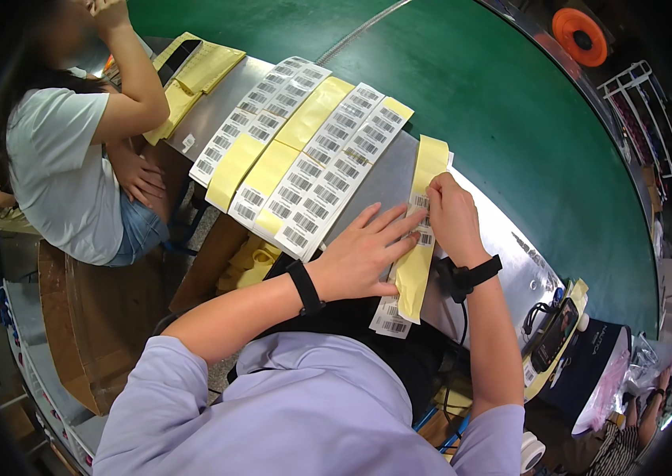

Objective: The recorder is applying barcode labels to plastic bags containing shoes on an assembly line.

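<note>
The label strip [423, 237], a narrow white sheet printed with barcodes and partly covered by a yellow paper strip [413, 279], lies right of the frame's centre on the grey metal worktop [390, 181]. It runs roughly away from the person's body, its lower end reaching toward the lap, probably so that both hands can work along its length without stretching.

The left hand [363, 255] is spread and relaxed, fingers lying across the strip and thumb near its lower end; it grasps nothing, and the flat pose seems meant to keep the paper from sliding. The right hand [456, 216] has its fingers bunched at the strip's right edge, above the left hand's fingertips. Such a pose would suit fine work on a thin edge, but whether paper is caught between the fingertips cannot be told.

Left of the hands, several label sheets [332, 163] lie side by side and overlapping, with yellow pieces across parts of them, apparently laid out to stay within reach while leaving room for the strip. The phone [555, 335] lies at lower right, well apart from the strip, presumably out of the hands' way.
</note>
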Available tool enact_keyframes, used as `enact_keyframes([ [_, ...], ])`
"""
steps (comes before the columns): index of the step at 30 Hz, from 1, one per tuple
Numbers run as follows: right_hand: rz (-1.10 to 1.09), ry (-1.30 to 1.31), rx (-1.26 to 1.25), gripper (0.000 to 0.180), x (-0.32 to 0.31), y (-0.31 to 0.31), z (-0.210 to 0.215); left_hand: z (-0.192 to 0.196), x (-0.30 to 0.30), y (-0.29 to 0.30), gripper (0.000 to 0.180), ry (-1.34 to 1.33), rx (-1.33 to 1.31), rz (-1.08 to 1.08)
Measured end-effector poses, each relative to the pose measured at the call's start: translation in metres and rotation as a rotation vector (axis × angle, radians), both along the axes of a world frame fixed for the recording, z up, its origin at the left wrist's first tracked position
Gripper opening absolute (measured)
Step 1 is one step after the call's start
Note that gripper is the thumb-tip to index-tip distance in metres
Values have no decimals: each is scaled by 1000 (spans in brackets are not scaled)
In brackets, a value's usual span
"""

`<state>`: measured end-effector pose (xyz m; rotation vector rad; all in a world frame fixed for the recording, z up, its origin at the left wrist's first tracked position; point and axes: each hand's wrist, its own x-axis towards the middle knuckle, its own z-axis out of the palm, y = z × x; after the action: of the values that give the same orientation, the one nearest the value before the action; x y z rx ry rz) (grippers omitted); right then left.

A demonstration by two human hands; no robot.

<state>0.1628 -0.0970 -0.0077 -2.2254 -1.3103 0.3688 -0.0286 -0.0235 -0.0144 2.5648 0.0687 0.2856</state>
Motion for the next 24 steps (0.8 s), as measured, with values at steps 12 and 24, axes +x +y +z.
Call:
enact_keyframes([
  [12,-3,119,38,12,-2,-11,-1,-8,-4,-1,66,-35,31,-36],
  [24,-15,159,118,10,-1,-12,-5,-8,-6,2,49,-63,83,-133],
])
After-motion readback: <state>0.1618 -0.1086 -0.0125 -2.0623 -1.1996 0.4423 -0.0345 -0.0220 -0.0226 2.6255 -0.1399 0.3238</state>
